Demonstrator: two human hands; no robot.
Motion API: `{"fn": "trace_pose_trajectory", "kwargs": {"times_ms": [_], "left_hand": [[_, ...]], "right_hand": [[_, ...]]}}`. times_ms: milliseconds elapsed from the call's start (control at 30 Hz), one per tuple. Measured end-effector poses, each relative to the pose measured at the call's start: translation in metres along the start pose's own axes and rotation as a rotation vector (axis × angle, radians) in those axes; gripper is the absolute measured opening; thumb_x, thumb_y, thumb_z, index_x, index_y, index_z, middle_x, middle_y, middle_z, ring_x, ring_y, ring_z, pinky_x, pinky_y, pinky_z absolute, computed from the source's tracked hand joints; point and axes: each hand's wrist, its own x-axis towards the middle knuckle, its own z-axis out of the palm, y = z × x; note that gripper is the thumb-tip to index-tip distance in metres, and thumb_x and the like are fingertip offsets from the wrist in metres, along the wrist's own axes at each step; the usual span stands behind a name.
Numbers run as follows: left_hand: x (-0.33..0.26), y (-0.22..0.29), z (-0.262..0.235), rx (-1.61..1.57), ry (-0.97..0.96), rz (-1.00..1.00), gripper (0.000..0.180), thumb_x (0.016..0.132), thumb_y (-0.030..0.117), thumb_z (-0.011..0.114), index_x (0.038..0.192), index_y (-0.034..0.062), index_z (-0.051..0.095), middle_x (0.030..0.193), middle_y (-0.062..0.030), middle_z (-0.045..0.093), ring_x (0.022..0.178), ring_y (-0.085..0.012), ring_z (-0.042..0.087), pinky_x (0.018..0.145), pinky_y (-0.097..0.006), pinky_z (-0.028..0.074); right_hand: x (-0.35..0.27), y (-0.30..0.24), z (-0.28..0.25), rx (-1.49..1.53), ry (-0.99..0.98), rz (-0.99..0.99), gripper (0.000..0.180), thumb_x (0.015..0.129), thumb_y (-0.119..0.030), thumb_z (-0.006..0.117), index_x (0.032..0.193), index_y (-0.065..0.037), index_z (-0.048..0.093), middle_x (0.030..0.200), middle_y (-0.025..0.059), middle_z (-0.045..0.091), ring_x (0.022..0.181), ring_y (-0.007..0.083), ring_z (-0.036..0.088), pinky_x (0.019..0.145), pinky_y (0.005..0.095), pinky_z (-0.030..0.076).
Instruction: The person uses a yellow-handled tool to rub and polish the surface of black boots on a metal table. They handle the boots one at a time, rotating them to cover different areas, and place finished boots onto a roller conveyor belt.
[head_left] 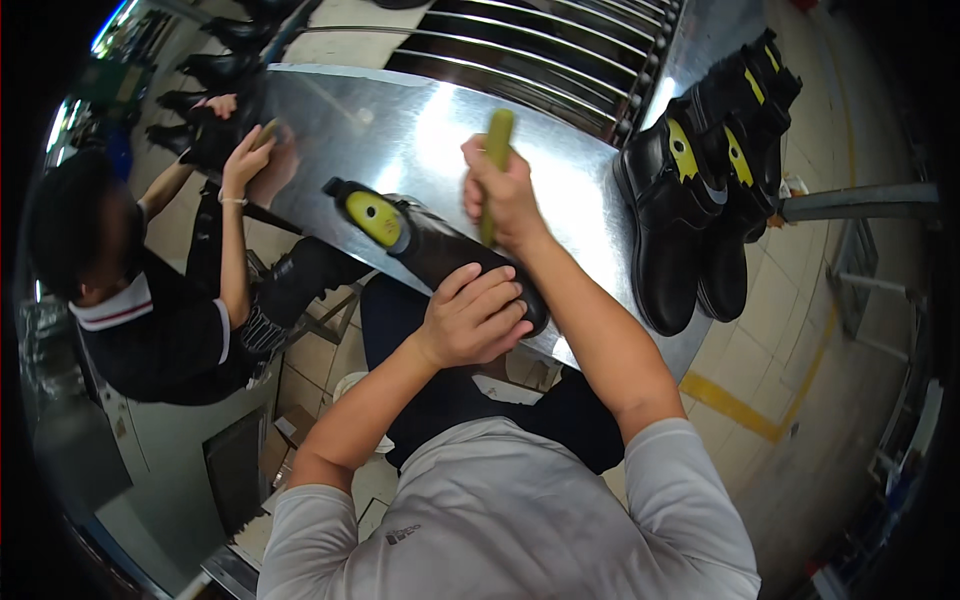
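A black ankle boot point(440, 245) lies at a slant across the near edge of the metal table, its yellow-green collar lining facing up and to the left. My left hand point(476, 312) is wrapped over the boot's toe end, fingers curled on the leather. Just above the boot's side, my right hand point(508, 195) grips a yellow-green bar-shaped tool point(499, 135) in a closed fist. The tool stands nearly upright, its lower end close to the boot; whether it touches cannot be seen. Its working face is turned from view.
Several finished-looking black boots point(668, 235) stand at the table's right end. Beyond the metal table point(350, 110) runs a roller conveyor point(540, 45). At left a seated co-worker point(150, 300) handles a dark boot and a tan tool, with more black footwear on a rack point(215, 70).
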Motion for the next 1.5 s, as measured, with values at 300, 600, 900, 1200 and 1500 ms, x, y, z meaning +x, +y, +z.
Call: {"fn": "trace_pose_trajectory", "kwargs": {"times_ms": [300,600,900,1200,1500], "left_hand": [[-0.022,-0.117,-0.088,-0.719,0.052,-0.774,0.095,0.076,0.024,0.089,0.155,0.0028,0.040,0.155,-0.0111,0.044,0.141,-0.0241,0.045,0.119,-0.043,0.035],[-0.068,0.048,-0.099,-0.532,0.350,-0.889,0.058,0.068,0.020,0.098,0.115,0.0045,0.067,0.108,-0.0091,0.072,0.100,-0.0203,0.069,0.092,-0.036,0.055],[-0.110,0.251,-0.293,0.423,0.579,-1.075,0.063,0.071,0.035,0.096,0.118,0.0031,0.068,0.102,-0.0099,0.073,0.092,-0.0210,0.071,0.080,-0.033,0.054],[-0.216,0.448,-0.498,1.889,1.509,-0.951,0.051,0.080,0.025,0.091,0.112,-0.0070,0.068,0.109,-0.0133,0.074,0.095,-0.0199,0.069,0.091,-0.034,0.053],[-0.454,0.638,-0.642,1.754,1.582,-1.729,0.068,0.074,0.016,0.091,0.132,-0.0048,0.064,0.132,-0.0193,0.069,0.120,-0.0293,0.067,0.103,-0.039,0.051]], "right_hand": [[-0.040,-0.018,-0.044,-0.189,0.065,-0.135,0.026,0.099,-0.025,0.070,0.113,-0.005,0.060,0.061,0.0014,0.053,0.048,0.0115,0.050,0.046,0.0265,0.041],[-0.037,-0.003,-0.060,-0.133,0.059,-0.030,0.022,0.101,-0.029,0.069,0.113,-0.011,0.066,0.060,-0.0069,0.038,0.044,0.0058,0.035,0.040,0.0230,0.033],[-0.046,-0.016,-0.067,-0.255,-0.083,-0.129,0.022,0.105,-0.031,0.064,0.099,-0.010,0.057,0.059,-0.0032,0.041,0.046,0.0079,0.040,0.042,0.0240,0.036],[-0.045,-0.021,-0.056,-0.319,-0.061,-0.116,0.022,0.105,-0.031,0.064,0.098,-0.012,0.057,0.058,-0.0033,0.041,0.045,0.0082,0.041,0.042,0.0241,0.036],[-0.048,0.003,-0.066,-0.282,-0.110,-0.085,0.022,0.104,-0.031,0.064,0.108,-0.009,0.060,0.060,-0.0032,0.040,0.047,0.0076,0.040,0.043,0.0233,0.037]]}}
